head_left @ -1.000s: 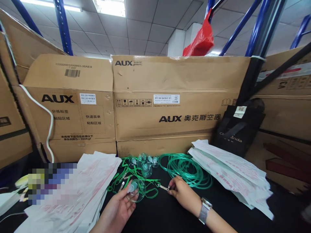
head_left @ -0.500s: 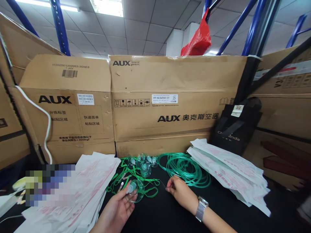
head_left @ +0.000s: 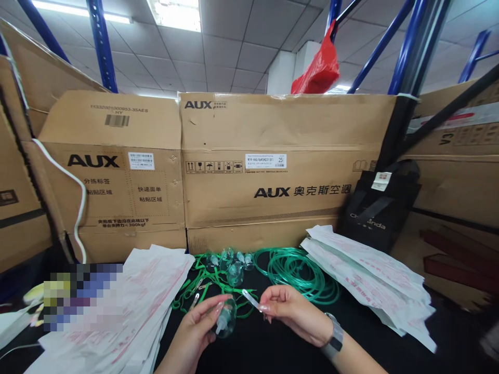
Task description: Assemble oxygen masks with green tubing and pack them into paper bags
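My left hand (head_left: 200, 327) grips a small clear, green-tinted oxygen mask (head_left: 231, 321), its pale connector turned toward me. Between the thumb and fingers of my right hand (head_left: 280, 305) is a thin silver nose strip (head_left: 250, 299), its free end pointing left toward the mask without touching it. Behind both hands lie tangled green elastic straps (head_left: 224, 286), with another metal strip (head_left: 194, 302) among them. Several more masks (head_left: 235, 272) are grouped against the cardboard. To their right rests a coil of green tubing (head_left: 296, 267).
White printed packages are piled at left (head_left: 132, 301) and at right (head_left: 374, 285) on the black table (head_left: 249, 353). Large cardboard boxes (head_left: 218, 197) wall off the back. A black bag (head_left: 374, 213) leans at the right; a white cable (head_left: 82, 208) hangs at the left.
The mask has been turned, so its connector now points down toward me. My right hand has rotated; the strip, which was thin and edge-on, now shows its flat face.
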Motion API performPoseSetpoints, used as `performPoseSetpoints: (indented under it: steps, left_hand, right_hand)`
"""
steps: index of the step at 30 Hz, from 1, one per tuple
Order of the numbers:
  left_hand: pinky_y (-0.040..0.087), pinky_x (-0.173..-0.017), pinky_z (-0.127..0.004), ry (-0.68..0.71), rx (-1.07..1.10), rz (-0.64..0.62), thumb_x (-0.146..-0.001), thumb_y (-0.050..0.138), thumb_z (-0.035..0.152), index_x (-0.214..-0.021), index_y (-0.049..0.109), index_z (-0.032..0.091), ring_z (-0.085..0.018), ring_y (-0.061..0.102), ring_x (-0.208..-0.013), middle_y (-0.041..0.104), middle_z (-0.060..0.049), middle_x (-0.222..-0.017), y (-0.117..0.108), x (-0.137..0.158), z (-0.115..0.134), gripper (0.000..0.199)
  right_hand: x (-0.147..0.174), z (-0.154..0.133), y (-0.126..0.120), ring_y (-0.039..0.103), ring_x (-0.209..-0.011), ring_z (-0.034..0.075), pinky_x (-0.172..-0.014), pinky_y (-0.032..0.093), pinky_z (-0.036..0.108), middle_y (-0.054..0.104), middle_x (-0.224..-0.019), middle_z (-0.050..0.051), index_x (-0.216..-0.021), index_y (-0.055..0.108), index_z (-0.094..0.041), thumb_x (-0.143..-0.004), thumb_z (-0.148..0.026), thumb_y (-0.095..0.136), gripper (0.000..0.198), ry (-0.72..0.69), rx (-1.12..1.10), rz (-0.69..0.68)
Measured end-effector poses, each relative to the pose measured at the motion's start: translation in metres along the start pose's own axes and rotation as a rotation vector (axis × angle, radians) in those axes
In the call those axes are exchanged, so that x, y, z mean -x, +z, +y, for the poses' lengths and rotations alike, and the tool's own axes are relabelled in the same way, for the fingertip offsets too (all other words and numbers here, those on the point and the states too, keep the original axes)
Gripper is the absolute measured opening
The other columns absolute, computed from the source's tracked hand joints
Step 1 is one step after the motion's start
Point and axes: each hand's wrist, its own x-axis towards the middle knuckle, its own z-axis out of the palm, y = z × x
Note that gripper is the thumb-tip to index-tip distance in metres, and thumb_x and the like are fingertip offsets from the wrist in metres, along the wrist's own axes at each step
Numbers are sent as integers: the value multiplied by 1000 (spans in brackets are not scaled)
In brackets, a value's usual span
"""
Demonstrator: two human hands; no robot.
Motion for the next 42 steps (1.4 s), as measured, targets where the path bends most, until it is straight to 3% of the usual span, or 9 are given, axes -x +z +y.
performPoseSetpoints:
  steps: [5,10,14,17,21,23,27,32,42]
  left_hand:
    - [19,-38,-17,16,-145,16,-56,67,49,-79,68,14,-7,40,-43,60,-2,-61,5,-2,-11,42]
    - [9,-38,-19,80,-262,5,-54,70,46,-68,65,14,-2,22,-34,47,5,-44,5,-5,-15,36]
    - [22,-40,-18,155,-240,30,-53,72,41,-62,65,14,-6,36,-39,54,3,-47,5,-2,-11,29]
    - [37,-54,-21,242,-261,20,-55,72,37,-62,67,15,-14,51,-57,64,-2,-61,5,2,-5,23]
    - [41,-62,-24,275,-296,0,-57,71,34,-62,67,15,-18,55,-65,65,-4,-66,7,6,-3,20]
    - [41,-62,-24,304,-237,-7,-58,72,31,-75,67,17,-17,56,-64,65,-3,-64,9,7,-3,23]
    - [42,-61,-24,332,-56,27,-54,75,23,-110,52,20,-15,57,-58,63,1,-56,12,8,-3,61]
    - [45,-69,-28,220,-96,-28,-48,78,21,-70,65,13,-21,61,-71,69,-8,-68,11,7,-2,27]
    - [46,-64,-27,244,-76,-1,-46,78,22,-63,65,15,-19,62,-64,70,-5,-64,17,10,-11,23]
  right_hand:
    - [0,11,14,53,-54,7,-56,38,21,59,-59,1,-67,63,-8,-56,-19,74,18,62,-163,-96]
    - [-1,18,19,54,-53,8,-55,40,22,61,-58,2,-66,64,-7,-55,-18,75,19,72,-160,-140]
    - [-1,19,23,56,-55,9,-57,43,23,62,-61,3,-68,62,-7,-58,-22,74,21,56,-137,-135]
    - [-4,25,27,58,-55,11,-55,45,25,63,-61,3,-74,60,-9,-61,-27,71,25,49,-106,-152]
    - [-10,36,30,54,-41,9,-42,40,19,62,-52,2,-65,58,-8,-64,-34,67,27,11,-22,-145]
    - [-11,36,30,52,-38,8,-38,37,17,60,-49,1,-63,58,-8,-66,-36,65,29,-15,5,-109]
    - [-7,24,25,50,-37,7,-36,34,16,58,-46,-1,-65,58,-9,-69,-38,62,30,-86,-4,-33]
    - [-2,14,27,47,-37,5,-37,34,16,56,-48,-2,-63,57,-11,-69,-40,61,30,-133,2,-33]
    - [-3,24,30,40,-32,3,-32,26,15,50,-42,-5,-60,53,-13,-67,-45,61,34,-101,107,-1]
